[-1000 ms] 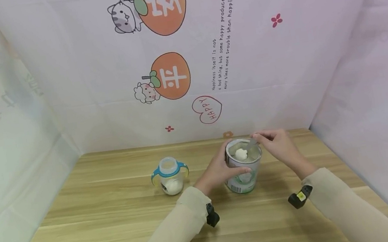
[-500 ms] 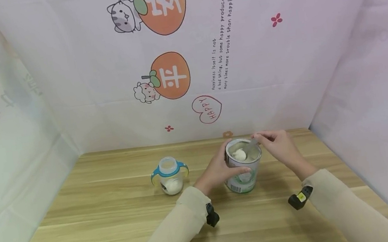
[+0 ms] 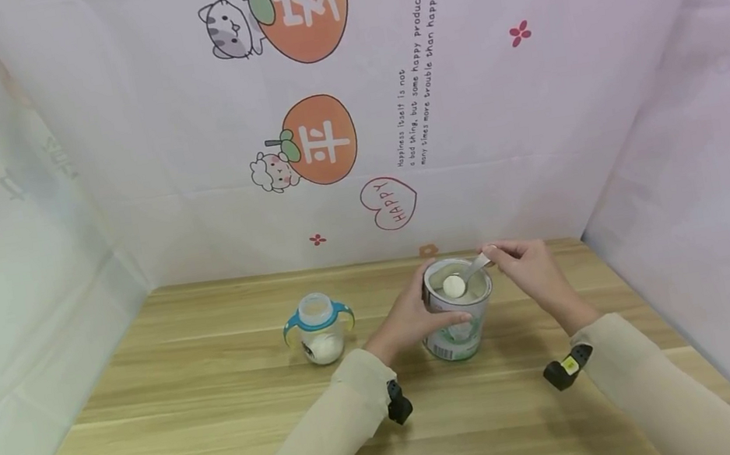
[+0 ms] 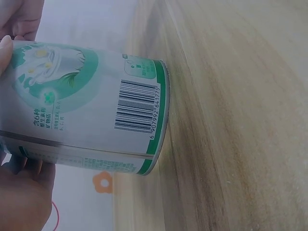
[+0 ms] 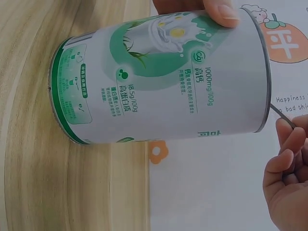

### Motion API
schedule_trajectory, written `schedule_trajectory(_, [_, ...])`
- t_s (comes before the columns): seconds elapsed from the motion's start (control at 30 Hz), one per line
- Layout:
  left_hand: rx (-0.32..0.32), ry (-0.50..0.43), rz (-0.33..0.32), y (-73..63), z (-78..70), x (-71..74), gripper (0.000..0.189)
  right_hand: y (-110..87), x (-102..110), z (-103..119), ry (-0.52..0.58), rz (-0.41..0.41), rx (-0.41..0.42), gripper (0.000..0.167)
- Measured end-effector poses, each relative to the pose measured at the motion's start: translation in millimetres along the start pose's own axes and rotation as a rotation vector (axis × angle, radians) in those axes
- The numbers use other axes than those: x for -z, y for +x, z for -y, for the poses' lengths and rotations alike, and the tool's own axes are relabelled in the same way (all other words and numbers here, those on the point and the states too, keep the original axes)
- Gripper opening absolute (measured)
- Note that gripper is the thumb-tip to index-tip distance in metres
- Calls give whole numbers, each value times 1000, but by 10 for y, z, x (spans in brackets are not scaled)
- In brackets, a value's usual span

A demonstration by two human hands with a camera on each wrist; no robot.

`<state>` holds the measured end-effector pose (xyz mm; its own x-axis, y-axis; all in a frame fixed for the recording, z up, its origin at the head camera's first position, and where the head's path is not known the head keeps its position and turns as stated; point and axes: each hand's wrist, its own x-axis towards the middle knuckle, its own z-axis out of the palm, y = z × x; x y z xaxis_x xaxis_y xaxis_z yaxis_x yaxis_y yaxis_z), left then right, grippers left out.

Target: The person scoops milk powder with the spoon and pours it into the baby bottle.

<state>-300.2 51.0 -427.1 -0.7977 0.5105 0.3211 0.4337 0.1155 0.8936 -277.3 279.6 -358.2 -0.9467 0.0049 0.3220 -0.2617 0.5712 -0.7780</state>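
A white and green milk powder can (image 3: 460, 333) stands on the table, its top uncovered. My left hand (image 3: 410, 320) grips the can's left side, thumb across the front; its fingers (image 4: 45, 175) also show around the can in the left wrist view. With its fingertips my right hand (image 3: 533, 275) pinches the handle of a measuring scoop (image 3: 477, 266). The scoop's bowl is inside the can's mouth and holds pale powder. In the right wrist view only the thin handle (image 5: 282, 115) shows beyond the rim.
Left of the can stands a clear baby bottle (image 3: 323, 344) with blue and yellow handles, uncapped, with white powder at its bottom. A printed cloth (image 3: 484, 123) hangs behind the wooden table (image 3: 225, 429), with more cloth at both sides.
The right hand has moved slightly right and up, drawing the scoop handle further out. The scooped powder, heaped a second ago, now looks flatter. The left hand and can stay put.
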Motion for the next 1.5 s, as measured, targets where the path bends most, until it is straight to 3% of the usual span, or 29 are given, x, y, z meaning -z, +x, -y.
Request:
schedule_trajectory(0.37, [34,11,6,-3,-36,15,96,7,17,22,162,-3,-99,43])
schedule_trajectory(0.53, [50,11,9,-13,-55,21,100,6,35,31,179,0,-120,48])
schedule_trajectory(1.03, [30,47,27,19,-79,38,101,-17,53,60,250,-3,-104,46])
schedule_trajectory(1.27, [67,119,13,2,-107,48,114,-2,77,75,290,4,-80,45])
schedule_trajectory(1.5, [102,177,-29,-35,-145,102,112,-4,70,115,298,16,-80,47])
